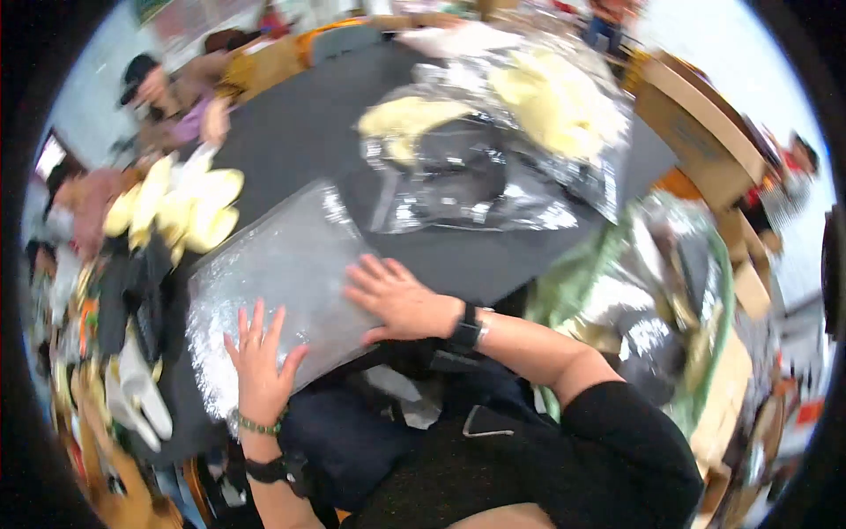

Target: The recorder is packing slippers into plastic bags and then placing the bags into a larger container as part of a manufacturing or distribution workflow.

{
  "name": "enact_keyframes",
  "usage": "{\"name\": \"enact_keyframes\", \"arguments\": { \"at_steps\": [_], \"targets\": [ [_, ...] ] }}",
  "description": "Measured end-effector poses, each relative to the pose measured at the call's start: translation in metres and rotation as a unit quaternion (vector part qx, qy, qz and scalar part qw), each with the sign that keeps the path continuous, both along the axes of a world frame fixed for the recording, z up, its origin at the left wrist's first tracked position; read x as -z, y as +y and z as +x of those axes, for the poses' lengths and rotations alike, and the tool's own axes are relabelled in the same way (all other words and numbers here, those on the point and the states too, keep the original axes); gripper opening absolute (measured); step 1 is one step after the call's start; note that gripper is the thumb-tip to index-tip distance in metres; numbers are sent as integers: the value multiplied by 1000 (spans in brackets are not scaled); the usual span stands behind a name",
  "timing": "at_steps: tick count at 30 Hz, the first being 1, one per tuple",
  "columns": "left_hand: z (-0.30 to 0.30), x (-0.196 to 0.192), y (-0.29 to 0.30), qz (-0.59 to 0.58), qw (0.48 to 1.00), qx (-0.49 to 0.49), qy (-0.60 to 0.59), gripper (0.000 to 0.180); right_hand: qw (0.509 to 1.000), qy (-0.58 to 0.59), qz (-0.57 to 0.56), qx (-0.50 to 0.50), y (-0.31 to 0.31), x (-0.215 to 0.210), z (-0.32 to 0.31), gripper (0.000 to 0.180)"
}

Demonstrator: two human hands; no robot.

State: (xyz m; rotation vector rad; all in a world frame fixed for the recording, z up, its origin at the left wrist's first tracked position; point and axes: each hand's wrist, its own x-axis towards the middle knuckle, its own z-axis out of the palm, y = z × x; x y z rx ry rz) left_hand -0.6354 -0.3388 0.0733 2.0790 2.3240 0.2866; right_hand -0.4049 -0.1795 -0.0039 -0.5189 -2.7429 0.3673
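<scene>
- Plastic bag (286,238), clear with a milky grey cast: lying flat on the near part of the dark worktop (300,115), directly in front of us. One layer or several, we cannot tell.
- Its surface is smooth mid-sheet, crinkled and glittering along the left side and at the far corner; outline roughly four-sided.
- Our left grip (263,366) rests at the near edge, palm down, digits spread apart, clamped on nothing.
- Our right grip (404,304) lies across the right edge, likewise flat and fanned out, pinching nothing.
- Clear bags (564,110) heaped at the far side, glossy and wrinkled, with soft pale-yellow shapes inside. Dark patches show there too; contents or worktop seen through, we cannot tell.
- Green sack (564,295) to our right, mouth wide, filled with shiny film, dark pieces and some yellowish ones.
- Cardboard box (696,115) beyond it, flaps up, contents hidden from us.
- Left side: rounded pale-yellow pieces (207,207) clustered near limp black pieces (145,286) and curved white pieces (141,397).
</scene>
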Motion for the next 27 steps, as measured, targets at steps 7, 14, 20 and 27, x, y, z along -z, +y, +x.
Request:
{"name": "enact_keyframes", "arguments": {
  "at_steps": [7, 14, 20, 27],
  "targets": [
    [-19, 31, 0, -114, 990, 66, -39, 61, 976, 213, 14, 33, 1, -54, 103, 48],
    [-4, 29, 10, -153, 986, 42, -44, 63, 829, -109, 21, 548, -26, -18, 330, 86],
    [-17, 39, 5, -128, 989, 55, -55, 64, 715, -332, -170, 592, -93, 13, 449, 155],
    [-8, 38, 2, -129, 990, 27, -54, 66, 662, -316, -177, 656, -94, 62, 508, 153]
  ]
}}
